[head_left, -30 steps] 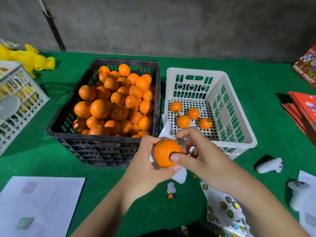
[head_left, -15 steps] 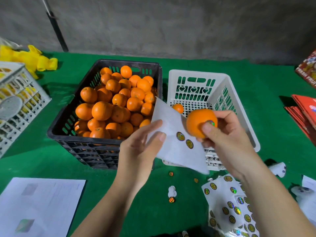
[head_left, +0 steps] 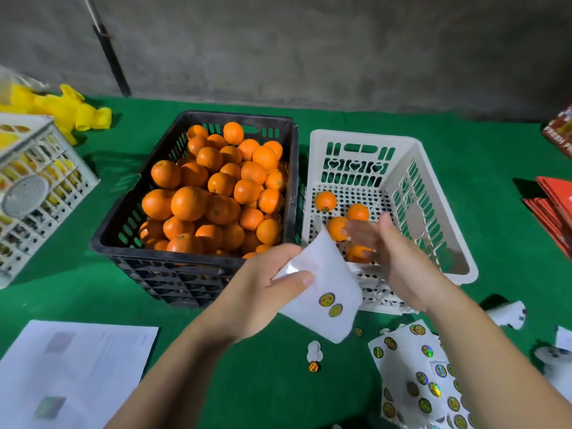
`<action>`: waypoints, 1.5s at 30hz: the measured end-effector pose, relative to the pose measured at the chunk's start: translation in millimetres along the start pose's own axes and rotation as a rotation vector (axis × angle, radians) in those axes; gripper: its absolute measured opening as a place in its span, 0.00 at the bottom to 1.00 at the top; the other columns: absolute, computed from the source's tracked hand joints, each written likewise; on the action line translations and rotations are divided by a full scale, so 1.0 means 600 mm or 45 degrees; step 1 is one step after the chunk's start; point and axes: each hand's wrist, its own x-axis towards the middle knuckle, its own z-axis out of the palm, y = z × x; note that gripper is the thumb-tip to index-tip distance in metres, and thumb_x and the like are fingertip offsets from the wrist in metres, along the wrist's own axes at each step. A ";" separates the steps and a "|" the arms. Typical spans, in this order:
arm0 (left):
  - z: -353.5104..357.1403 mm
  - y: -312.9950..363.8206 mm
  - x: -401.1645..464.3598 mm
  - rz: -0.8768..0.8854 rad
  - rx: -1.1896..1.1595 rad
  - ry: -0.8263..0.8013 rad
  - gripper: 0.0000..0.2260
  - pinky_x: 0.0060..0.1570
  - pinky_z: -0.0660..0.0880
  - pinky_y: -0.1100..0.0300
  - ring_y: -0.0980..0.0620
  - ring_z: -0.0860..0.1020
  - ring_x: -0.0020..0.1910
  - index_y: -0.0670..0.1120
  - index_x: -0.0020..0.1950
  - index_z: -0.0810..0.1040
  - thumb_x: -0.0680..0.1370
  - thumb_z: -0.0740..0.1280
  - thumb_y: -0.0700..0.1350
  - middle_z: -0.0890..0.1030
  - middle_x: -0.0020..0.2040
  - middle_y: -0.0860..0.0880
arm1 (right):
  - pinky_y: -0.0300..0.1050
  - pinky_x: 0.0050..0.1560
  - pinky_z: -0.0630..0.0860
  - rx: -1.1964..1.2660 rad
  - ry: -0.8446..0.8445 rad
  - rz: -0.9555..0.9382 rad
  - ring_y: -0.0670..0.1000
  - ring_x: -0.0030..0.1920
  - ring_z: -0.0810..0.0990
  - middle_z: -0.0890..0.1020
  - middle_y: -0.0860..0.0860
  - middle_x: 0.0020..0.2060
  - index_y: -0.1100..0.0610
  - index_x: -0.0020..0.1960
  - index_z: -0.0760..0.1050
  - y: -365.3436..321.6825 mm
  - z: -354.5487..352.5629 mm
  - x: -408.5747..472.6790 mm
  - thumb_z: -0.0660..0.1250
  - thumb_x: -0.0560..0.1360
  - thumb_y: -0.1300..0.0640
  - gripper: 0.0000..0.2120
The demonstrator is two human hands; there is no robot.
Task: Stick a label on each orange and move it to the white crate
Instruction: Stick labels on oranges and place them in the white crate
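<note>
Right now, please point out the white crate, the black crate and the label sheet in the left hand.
white crate (head_left: 359,135): head view, far rim.
black crate (head_left: 102,239): head view, left rim.
label sheet (head_left: 322,283): head view, blank middle of the backing.

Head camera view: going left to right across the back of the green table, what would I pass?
Yellow bags → grey crate → black crate of oranges → white crate → red boxes.

A matt green felt-like cloth (head_left: 93,292) carries a black plastic crate (head_left: 198,275) of dimpled, faintly glossy oranges (head_left: 188,203), a perforated white plastic crate (head_left: 433,218), and smooth white paper sticker sheets (head_left: 322,292) bearing shiny holographic labels (head_left: 327,300).
</note>
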 end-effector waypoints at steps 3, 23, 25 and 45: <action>-0.020 -0.001 0.029 -0.013 -0.028 0.053 0.09 0.60 0.79 0.45 0.43 0.83 0.61 0.47 0.65 0.81 0.86 0.67 0.41 0.86 0.60 0.47 | 0.62 0.64 0.78 0.227 -0.267 -0.078 0.62 0.66 0.81 0.82 0.59 0.66 0.51 0.74 0.75 -0.005 0.023 -0.020 0.76 0.73 0.38 0.34; -0.230 -0.057 0.150 -0.506 1.183 0.533 0.34 0.61 0.74 0.42 0.33 0.72 0.67 0.47 0.80 0.67 0.79 0.75 0.53 0.71 0.71 0.38 | 0.55 0.48 0.84 0.342 -0.059 -0.129 0.61 0.52 0.87 0.87 0.58 0.56 0.45 0.61 0.82 0.008 0.061 -0.038 0.73 0.75 0.56 0.16; -0.190 -0.025 0.112 -0.209 0.673 0.601 0.39 0.60 0.78 0.50 0.46 0.77 0.65 0.52 0.79 0.70 0.73 0.79 0.63 0.75 0.70 0.47 | 0.55 0.49 0.85 0.374 -0.057 -0.149 0.61 0.52 0.87 0.87 0.58 0.57 0.45 0.66 0.79 0.003 0.056 -0.039 0.75 0.73 0.57 0.23; -0.013 -0.025 -0.030 -0.205 -1.226 -0.144 0.34 0.64 0.79 0.43 0.39 0.77 0.72 0.48 0.75 0.78 0.71 0.81 0.57 0.77 0.75 0.43 | 0.54 0.31 0.84 -0.155 0.084 -0.394 0.51 0.36 0.85 0.84 0.48 0.48 0.45 0.65 0.75 -0.083 -0.011 -0.064 0.79 0.68 0.52 0.28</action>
